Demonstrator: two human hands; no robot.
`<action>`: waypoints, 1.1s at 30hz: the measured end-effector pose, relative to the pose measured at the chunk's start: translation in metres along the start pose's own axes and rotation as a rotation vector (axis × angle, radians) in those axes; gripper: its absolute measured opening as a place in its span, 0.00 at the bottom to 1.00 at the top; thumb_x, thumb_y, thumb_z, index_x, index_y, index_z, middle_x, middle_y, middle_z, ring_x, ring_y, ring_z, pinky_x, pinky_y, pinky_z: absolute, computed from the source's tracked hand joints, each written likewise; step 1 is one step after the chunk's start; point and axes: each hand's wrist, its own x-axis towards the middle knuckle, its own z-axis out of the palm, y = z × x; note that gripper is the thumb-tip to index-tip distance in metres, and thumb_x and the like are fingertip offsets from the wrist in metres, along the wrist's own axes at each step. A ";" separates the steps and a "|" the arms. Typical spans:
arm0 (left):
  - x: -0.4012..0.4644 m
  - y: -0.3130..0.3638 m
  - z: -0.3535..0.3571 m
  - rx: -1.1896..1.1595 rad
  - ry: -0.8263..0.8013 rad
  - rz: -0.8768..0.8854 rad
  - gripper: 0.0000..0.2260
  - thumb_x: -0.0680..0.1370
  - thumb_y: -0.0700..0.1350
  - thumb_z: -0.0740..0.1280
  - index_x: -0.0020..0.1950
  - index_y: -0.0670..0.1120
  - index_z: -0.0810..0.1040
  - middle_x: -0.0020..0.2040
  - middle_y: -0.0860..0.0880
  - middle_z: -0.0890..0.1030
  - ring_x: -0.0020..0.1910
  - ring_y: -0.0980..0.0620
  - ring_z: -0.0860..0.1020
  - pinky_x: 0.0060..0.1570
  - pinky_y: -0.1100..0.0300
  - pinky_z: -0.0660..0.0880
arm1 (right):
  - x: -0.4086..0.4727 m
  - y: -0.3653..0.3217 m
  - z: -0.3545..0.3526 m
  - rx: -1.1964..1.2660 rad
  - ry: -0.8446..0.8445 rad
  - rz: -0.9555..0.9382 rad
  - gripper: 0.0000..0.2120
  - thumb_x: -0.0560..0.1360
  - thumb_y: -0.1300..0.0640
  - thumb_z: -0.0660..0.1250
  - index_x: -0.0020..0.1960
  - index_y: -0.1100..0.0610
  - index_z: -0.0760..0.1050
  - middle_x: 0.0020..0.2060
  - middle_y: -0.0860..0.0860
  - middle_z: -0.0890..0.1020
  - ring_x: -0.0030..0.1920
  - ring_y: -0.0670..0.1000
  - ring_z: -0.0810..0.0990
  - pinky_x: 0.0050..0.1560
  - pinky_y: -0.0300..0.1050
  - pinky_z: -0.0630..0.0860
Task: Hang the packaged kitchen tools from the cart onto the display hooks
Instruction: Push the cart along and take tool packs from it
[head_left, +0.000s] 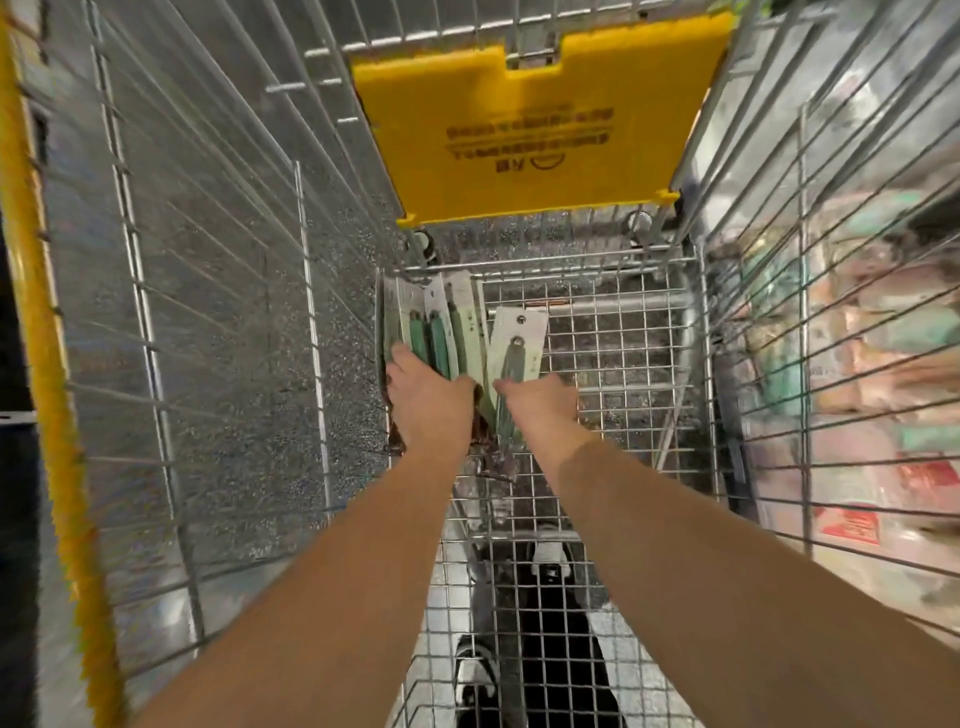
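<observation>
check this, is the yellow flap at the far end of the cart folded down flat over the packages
No, the yellow flap stands up against the cart's far end, well clear of the packages on the wire floor.

Both bare arms reach straight down; the left grip (428, 400) and right grip (540, 402) each curl around packaged tools (514, 353).

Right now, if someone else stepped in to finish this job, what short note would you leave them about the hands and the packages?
Left hand: resting on the bunch of green-handled tool packs standing against the cart's left wall; grip unclear.
Right hand: holding a single pack just beside the bunch.
All visible packs are deep in the wire cart.
Done: nothing hung that I can see; no hooks in view.
Left: lift the packs out and hang each one.
</observation>
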 end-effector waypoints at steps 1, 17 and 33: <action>0.001 0.000 0.000 -0.016 -0.004 -0.015 0.41 0.75 0.45 0.73 0.80 0.41 0.52 0.75 0.40 0.64 0.71 0.40 0.66 0.69 0.47 0.68 | 0.001 0.001 0.001 0.002 0.009 -0.006 0.33 0.73 0.39 0.71 0.67 0.61 0.72 0.64 0.59 0.72 0.58 0.59 0.77 0.57 0.51 0.78; 0.000 0.002 0.005 -0.169 -0.094 -0.113 0.26 0.78 0.45 0.69 0.72 0.44 0.60 0.48 0.42 0.81 0.35 0.48 0.79 0.27 0.58 0.71 | -0.003 0.012 -0.008 0.220 -0.197 -0.304 0.33 0.75 0.48 0.73 0.73 0.59 0.64 0.67 0.52 0.76 0.61 0.55 0.78 0.63 0.51 0.75; -0.068 0.002 -0.018 -0.276 -0.193 -0.130 0.22 0.79 0.44 0.67 0.70 0.41 0.66 0.48 0.49 0.79 0.32 0.57 0.72 0.21 0.68 0.67 | -0.057 0.065 -0.028 0.282 -0.029 -0.341 0.07 0.80 0.56 0.67 0.56 0.50 0.70 0.46 0.44 0.80 0.44 0.44 0.81 0.42 0.40 0.77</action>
